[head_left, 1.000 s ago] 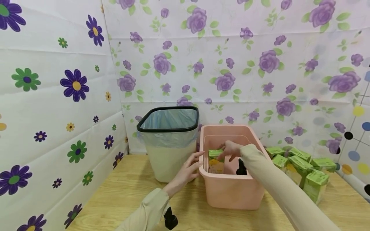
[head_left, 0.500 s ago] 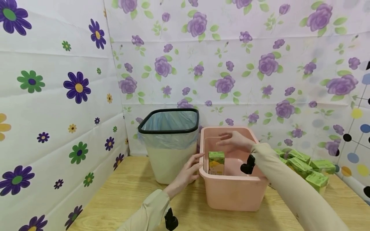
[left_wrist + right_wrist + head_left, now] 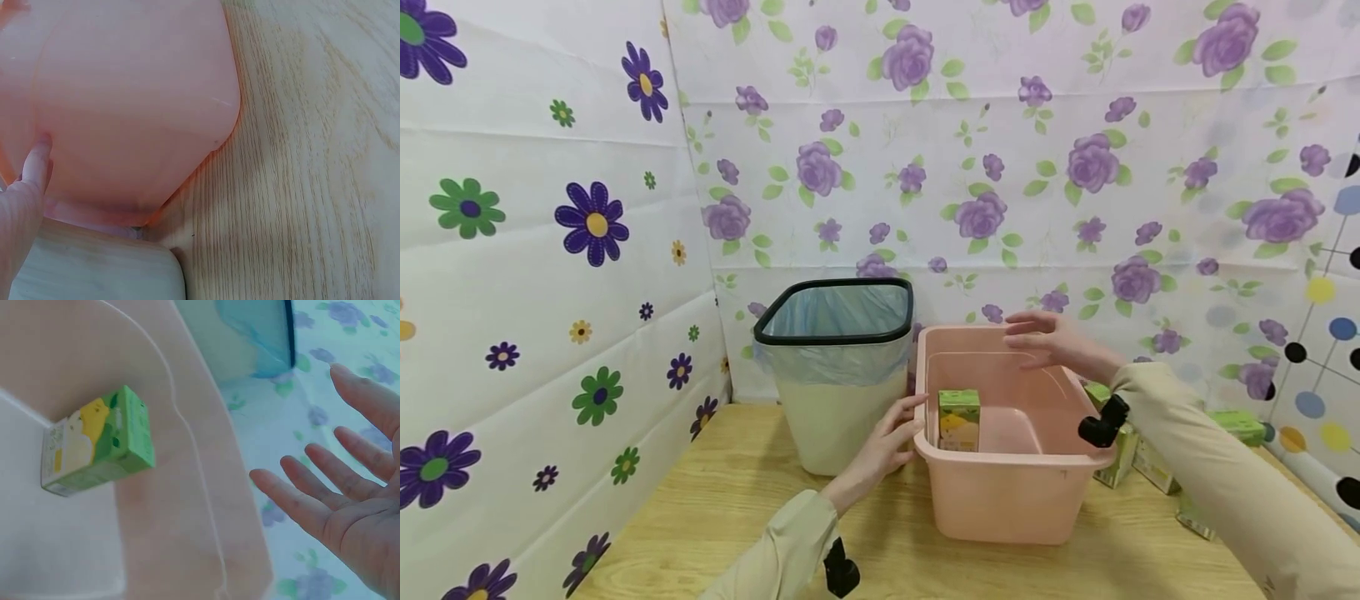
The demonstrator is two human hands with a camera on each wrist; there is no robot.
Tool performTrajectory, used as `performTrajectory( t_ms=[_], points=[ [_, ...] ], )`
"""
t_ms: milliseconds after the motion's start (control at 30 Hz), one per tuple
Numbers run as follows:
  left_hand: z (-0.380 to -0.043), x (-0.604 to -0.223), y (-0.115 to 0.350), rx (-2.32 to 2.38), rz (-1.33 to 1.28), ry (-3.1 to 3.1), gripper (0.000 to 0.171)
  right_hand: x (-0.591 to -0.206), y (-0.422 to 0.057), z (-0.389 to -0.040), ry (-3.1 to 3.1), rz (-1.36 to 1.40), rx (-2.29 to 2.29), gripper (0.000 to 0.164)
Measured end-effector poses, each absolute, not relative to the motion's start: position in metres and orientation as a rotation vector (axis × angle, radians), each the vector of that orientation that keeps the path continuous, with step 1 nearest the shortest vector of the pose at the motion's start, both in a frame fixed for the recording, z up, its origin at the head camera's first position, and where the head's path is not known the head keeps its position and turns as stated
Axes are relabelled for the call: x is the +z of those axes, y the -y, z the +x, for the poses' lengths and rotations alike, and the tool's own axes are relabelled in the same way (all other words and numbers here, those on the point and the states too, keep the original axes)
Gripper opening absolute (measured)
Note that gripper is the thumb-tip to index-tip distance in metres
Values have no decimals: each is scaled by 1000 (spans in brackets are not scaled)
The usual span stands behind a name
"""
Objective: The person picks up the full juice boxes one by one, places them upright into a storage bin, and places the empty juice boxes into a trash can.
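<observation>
A pink plastic bin stands on the table. Inside it, near the left wall, a green and yellow drink carton stands upright. My left hand touches the bin's left rim with fairly straight fingers. The left wrist view shows one digit of that hand against the pink wall. Over the bin's back right rim hovers my right hand, fingers spread and holding nothing. In the right wrist view, the carton lies apart from the right hand. More green cartons stand right of the bin, partly behind my right sleeve.
A pale waste bin with a black rim and a bluish liner stands just left of the pink bin. Flower-printed sheets hang behind and to the left. Wood-grain tabletop lies in front of the waste bin.
My right hand has left the carton inside the pink bin, risen and moved right to the rim. The carton stays in the bin. My left hand stays at the rim.
</observation>
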State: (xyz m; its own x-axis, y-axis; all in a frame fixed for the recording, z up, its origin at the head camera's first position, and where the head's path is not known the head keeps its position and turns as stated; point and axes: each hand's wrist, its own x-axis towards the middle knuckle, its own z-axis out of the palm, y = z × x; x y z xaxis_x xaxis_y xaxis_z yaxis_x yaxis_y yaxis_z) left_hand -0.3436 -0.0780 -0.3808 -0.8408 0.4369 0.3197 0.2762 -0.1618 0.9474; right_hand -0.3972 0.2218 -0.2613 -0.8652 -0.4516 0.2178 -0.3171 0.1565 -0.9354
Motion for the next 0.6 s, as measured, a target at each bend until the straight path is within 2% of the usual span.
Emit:
performTrajectory(
  t_ms=[333, 600],
  points=[
    [-340, -377, 78, 2154, 833, -1951, 46, -249, -277, -376, -2393, -827, -1834, 49],
    [-339, -378, 77, 2153, 841, -1938, 45, -272, -315, -361, -2571, -733, -1933, 42]
  ],
)
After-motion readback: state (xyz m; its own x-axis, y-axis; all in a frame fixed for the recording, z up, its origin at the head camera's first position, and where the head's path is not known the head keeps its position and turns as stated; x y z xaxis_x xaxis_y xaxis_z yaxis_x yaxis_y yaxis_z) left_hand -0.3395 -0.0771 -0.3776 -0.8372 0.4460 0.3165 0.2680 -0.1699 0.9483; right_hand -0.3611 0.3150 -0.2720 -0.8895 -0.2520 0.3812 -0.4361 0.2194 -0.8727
